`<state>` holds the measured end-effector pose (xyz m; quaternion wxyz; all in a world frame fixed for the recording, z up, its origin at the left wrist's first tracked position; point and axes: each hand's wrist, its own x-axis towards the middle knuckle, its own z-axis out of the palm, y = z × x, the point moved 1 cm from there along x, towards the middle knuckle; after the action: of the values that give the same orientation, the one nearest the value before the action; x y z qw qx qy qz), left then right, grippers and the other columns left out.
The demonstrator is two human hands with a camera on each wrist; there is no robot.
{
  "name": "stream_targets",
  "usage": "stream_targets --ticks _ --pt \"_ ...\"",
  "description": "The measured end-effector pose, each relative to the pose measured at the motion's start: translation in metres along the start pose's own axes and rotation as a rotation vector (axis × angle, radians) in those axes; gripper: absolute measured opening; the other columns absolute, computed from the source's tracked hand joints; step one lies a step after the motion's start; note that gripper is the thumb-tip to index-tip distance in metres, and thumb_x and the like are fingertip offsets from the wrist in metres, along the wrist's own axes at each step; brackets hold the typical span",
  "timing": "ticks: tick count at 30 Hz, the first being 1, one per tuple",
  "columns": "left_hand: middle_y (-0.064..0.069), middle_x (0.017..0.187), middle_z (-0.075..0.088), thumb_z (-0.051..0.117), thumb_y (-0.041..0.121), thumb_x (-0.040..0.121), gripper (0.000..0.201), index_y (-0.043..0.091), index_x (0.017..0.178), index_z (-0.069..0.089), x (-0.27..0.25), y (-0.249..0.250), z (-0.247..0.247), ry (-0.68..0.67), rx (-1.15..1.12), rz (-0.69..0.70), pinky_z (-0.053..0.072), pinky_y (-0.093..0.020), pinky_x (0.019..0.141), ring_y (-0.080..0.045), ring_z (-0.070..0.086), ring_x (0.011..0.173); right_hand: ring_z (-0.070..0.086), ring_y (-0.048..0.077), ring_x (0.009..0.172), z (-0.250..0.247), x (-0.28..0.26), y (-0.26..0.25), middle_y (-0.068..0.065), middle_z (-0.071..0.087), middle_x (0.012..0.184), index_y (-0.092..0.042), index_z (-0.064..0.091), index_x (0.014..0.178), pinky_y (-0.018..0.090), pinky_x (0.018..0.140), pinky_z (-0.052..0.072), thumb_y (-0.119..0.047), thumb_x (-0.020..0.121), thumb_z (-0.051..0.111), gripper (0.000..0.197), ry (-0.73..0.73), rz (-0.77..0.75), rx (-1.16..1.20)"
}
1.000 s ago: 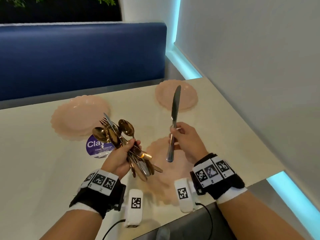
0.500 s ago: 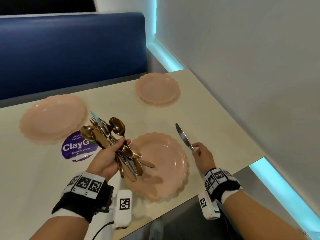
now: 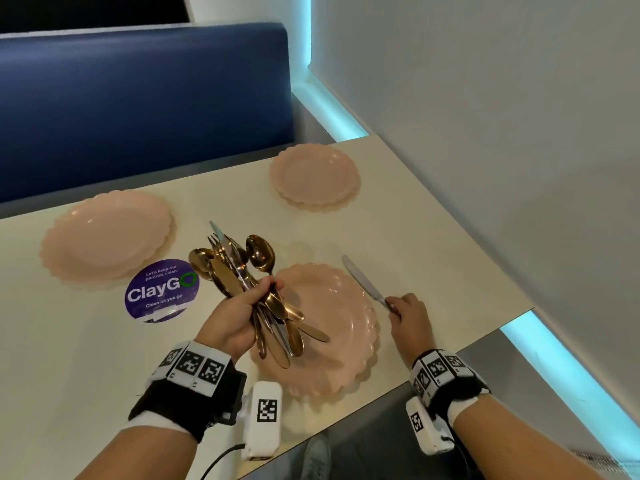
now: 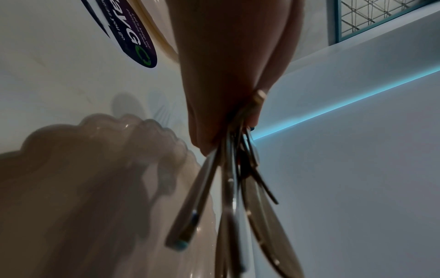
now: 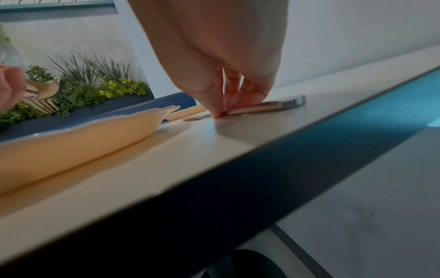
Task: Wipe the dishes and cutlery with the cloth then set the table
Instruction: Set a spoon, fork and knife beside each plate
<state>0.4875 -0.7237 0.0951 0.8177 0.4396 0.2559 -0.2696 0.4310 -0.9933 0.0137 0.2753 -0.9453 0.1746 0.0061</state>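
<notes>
My left hand (image 3: 239,320) grips a bundle of gold and silver cutlery (image 3: 256,289) above the left edge of the near pink plate (image 3: 332,327); the handles (image 4: 226,197) fan out below the fist in the left wrist view. A silver knife (image 3: 363,282) lies flat on the table just right of that plate, blade pointing away. My right hand (image 3: 407,315) pinches its handle end, fingertips (image 5: 218,112) down on the tabletop beside the knife (image 5: 273,106). Two more pink plates sit at the far left (image 3: 107,237) and far right (image 3: 315,174).
A purple round ClayGo sticker (image 3: 161,289) is on the cream table (image 3: 433,244). A blue bench back (image 3: 138,109) runs behind it and a white wall (image 3: 502,133) with a cyan light strip stands close on the right. The table's near edge (image 5: 238,165) lies below my right wrist.
My right hand brought the knife down from upright over the near plate to lie flat on the table at the plate's right. The left hand kept holding the cutlery bundle.
</notes>
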Motion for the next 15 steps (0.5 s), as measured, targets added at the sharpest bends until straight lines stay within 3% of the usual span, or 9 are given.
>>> stream_targets --ticks 2,5,8,10,12,15 --pt "-0.005 0.075 0.071 0.051 0.015 0.094 0.025 0.006 0.079 0.068 -0.002 0.0 0.002 0.004 -0.002 -0.003 0.058 -0.03 0.059 -0.014 0.066 0.062 0.05 0.032 0.099 -0.001 0.0 0.0 0.015 0.056 0.106 -0.003 0.063 0.114 0.045 0.086 0.046 0.0 0.089 0.052 0.028 -0.022 0.009 -0.016" --pt "-0.006 0.076 0.071 0.05 0.014 0.094 0.021 0.005 0.083 0.065 -0.005 -0.001 0.003 -0.002 0.005 0.0 0.057 -0.031 0.059 -0.015 0.066 0.062 0.048 0.032 0.106 -0.013 0.004 -0.01 0.016 0.056 0.113 -0.006 0.06 0.121 0.041 0.089 0.044 -0.008 0.089 0.056 0.032 0.01 -0.002 -0.062" --pt "-0.007 0.075 0.071 0.049 0.011 0.094 0.019 0.004 0.084 0.064 -0.006 0.0 0.008 -0.022 -0.008 0.005 0.058 -0.029 0.054 -0.016 0.067 0.061 0.052 0.025 0.098 -0.032 0.008 -0.053 0.009 0.058 0.102 -0.006 0.065 0.112 0.022 0.081 0.037 -0.011 0.09 0.057 0.024 0.084 -0.14 0.068" --pt "-0.007 0.076 0.07 0.05 0.01 0.094 0.018 0.004 0.084 0.064 -0.006 -0.002 0.014 -0.037 0.019 0.004 0.059 -0.028 0.056 -0.015 0.066 0.062 0.053 0.014 0.082 -0.038 0.007 -0.092 -0.001 0.055 0.087 -0.008 0.07 0.1 0.016 0.075 0.036 -0.016 0.091 0.057 0.018 -0.042 -0.236 0.184" --pt "-0.007 0.078 0.07 0.049 0.01 0.094 0.017 0.005 0.088 0.063 -0.006 -0.005 0.021 -0.064 0.053 -0.005 0.058 -0.029 0.06 -0.014 0.066 0.063 0.049 0.004 0.067 -0.035 0.005 -0.123 -0.008 0.053 0.074 -0.012 0.071 0.093 0.019 0.076 0.04 -0.023 0.092 0.056 0.019 -0.222 -0.279 0.213" --pt "-0.011 0.082 0.071 0.047 0.012 0.095 0.017 0.004 0.098 0.062 -0.005 -0.011 0.028 -0.131 0.091 -0.04 0.059 -0.033 0.064 -0.019 0.069 0.07 0.059 0.011 0.073 -0.022 0.002 -0.142 -0.002 0.064 0.078 -0.011 0.069 0.091 0.024 0.071 0.047 -0.03 0.09 0.06 0.022 -0.387 -0.192 0.294"
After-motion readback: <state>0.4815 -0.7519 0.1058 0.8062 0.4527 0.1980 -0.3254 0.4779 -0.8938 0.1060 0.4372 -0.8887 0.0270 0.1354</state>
